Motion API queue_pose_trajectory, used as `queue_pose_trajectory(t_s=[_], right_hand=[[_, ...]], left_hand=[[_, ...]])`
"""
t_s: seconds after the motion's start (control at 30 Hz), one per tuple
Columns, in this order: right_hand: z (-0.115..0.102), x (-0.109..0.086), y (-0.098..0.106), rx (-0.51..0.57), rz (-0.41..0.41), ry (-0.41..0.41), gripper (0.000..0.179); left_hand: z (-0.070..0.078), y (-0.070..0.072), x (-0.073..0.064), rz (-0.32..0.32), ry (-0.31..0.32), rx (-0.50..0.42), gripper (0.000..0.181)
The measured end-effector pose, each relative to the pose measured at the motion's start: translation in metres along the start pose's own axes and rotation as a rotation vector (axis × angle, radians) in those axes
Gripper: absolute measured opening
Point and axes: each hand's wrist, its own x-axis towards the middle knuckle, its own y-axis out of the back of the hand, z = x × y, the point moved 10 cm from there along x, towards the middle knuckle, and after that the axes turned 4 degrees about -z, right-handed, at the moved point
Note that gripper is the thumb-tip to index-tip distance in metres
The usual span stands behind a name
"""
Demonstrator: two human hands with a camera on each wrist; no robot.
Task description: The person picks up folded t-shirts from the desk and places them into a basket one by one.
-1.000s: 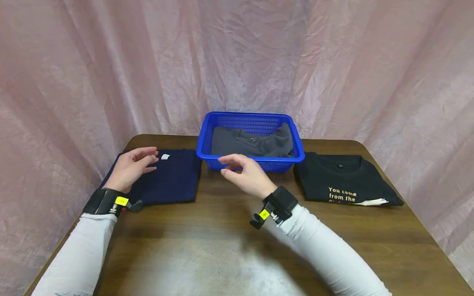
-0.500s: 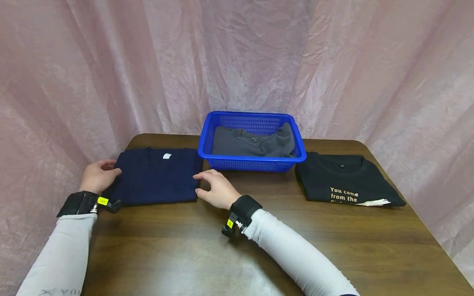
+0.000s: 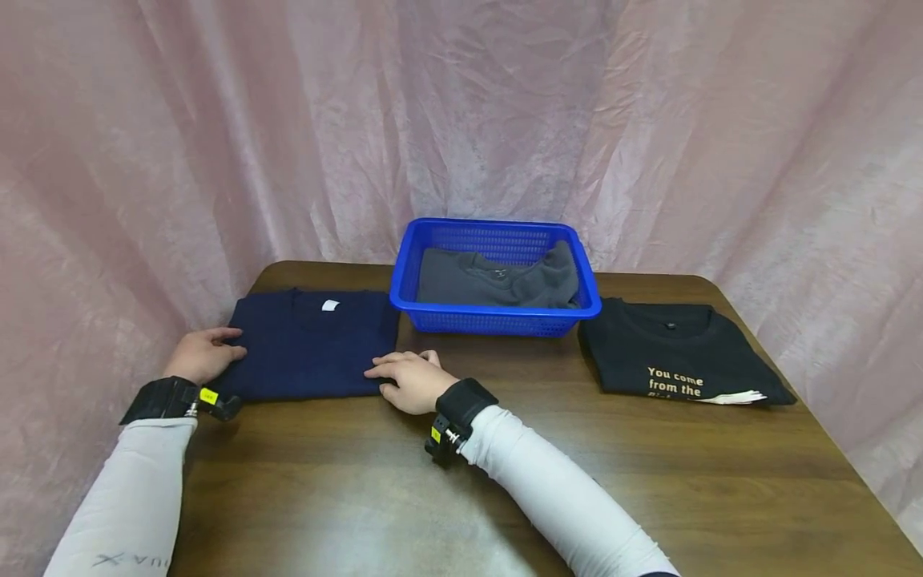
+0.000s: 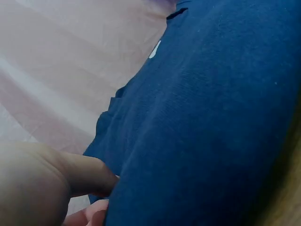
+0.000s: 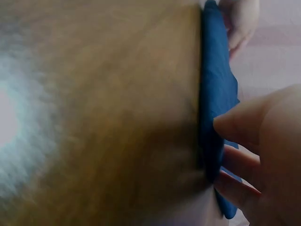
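While the wooden table (image 3: 505, 473) bears a blue basket (image 3: 497, 320) centrally, the folded navy shirt (image 3: 310, 344) lies at its left, between your hands. Your left hand (image 3: 202, 355) grasps its left edge; your right hand (image 3: 407, 381), earlier higher up that edge, grasps the near right corner.

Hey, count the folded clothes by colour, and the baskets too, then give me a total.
Navy folded shirt: 1
Black printed T-shirt: 1
Grey garment in the basket: 1
Blue plastic basket: 1
Total: 4
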Motion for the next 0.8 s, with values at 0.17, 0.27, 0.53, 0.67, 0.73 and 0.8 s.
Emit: queue_pose_trajectory(t_s=[0.17, 0.27, 0.53, 0.67, 0.73, 0.8], right_hand=[[0.005, -0.004, 0.000, 0.018, -0.025, 0.011, 0.037], [0.004, -0.009, -0.002, 0.016, -0.044, 0.019, 0.038], [-0.008, -0.026, -0.002, 0.014, -0.054, 0.063, 0.039], [-0.013, -0.035, -0.004, 0.012, -0.052, 0.085, 0.039], [-0.015, -0.038, -0.005, 0.011, -0.052, 0.093, 0.039], [-0.017, -0.042, -0.006, 0.008, -0.052, 0.100, 0.039]], left_hand=[[0.006, -0.004, -0.002, 0.005, -0.004, 0.034, 0.048], [0.006, -0.006, -0.004, -0.006, 0.003, 0.036, 0.048], [0.003, -0.003, -0.017, -0.023, -0.037, -0.007, 0.051], [0.001, -0.005, -0.027, -0.013, -0.034, -0.011, 0.051], [0.002, -0.006, -0.031, -0.004, -0.037, -0.014, 0.051], [0.003, -0.007, -0.036, 0.008, -0.046, -0.016, 0.049]])
